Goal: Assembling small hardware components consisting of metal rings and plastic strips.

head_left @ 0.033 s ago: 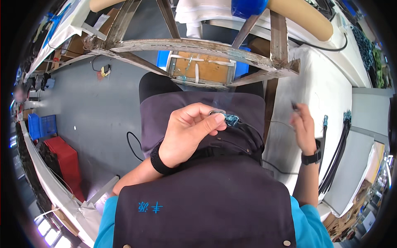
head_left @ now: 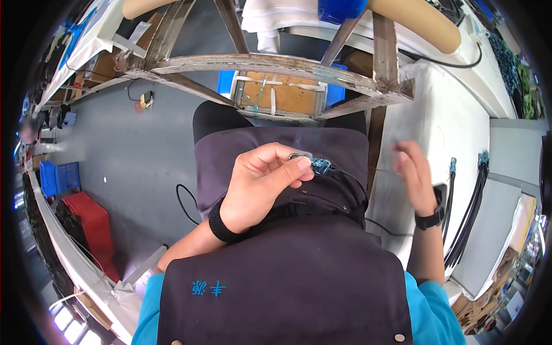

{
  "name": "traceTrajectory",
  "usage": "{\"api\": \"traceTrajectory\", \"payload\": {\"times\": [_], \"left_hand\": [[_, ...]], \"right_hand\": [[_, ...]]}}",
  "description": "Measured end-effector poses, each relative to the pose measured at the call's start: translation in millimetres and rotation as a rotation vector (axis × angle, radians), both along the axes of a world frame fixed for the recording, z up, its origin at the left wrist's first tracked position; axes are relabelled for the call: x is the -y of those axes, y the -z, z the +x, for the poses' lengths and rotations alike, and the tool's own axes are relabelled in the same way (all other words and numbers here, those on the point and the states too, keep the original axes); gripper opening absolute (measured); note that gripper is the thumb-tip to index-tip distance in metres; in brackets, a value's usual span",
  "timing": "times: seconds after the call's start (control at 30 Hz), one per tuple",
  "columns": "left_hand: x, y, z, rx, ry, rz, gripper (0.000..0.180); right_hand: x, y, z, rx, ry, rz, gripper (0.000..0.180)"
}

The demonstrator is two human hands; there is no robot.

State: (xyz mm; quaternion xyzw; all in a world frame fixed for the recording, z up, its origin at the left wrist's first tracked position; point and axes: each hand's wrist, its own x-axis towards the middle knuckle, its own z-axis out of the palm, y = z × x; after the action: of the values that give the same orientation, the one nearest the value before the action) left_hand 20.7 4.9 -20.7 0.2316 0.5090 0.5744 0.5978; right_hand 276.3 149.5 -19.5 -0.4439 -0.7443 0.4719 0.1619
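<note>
Between thumb and fingers, my left hand (head_left: pixel 259 181) pinches the end of a black cord bundle, which is wrapped in shiny blue thread (head_left: pixel 321 166). Its black cords (head_left: pixel 352 179) trail to the right across the dark apron (head_left: pixel 282 241) on my lap. A small metallic glint shows by the left fingertips, too small to name. Out to the right, my right hand (head_left: pixel 413 175) is apart from the bundle, fingers bent and smeared by motion. Whether it holds anything is not visible. A thin strand runs near it over the pale surface.
A worn wooden frame (head_left: pixel 264 62) stands ahead of my knees, with a board-topped stool (head_left: pixel 282 95) below. At right, a white-covered table (head_left: pixel 443 109) has finished-looking black cord bundles (head_left: pixel 467 221) beside it. A red box (head_left: pixel 92 230) and blue crate (head_left: pixel 59 176) sit at left.
My right hand has shifted slightly left, and its fingers are more blurred. The small dark thing seen at its fingertips is no longer distinct. My left hand keeps its pinch on the bundle.
</note>
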Motion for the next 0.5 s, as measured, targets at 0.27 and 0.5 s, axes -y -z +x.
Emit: {"api": "traceTrajectory", "payload": {"times": [0.27,0.5], "left_hand": [[2,-7,1,-0.017,0.000,0.004,0.007],[3,-7,2,-0.013,0.021,0.000,0.008]], "right_hand": [[5,-19,-95,-0.264,-0.517,-0.178,0.028],[1,-9,-90,-0.343,-0.430,-0.439,0.022]]}}
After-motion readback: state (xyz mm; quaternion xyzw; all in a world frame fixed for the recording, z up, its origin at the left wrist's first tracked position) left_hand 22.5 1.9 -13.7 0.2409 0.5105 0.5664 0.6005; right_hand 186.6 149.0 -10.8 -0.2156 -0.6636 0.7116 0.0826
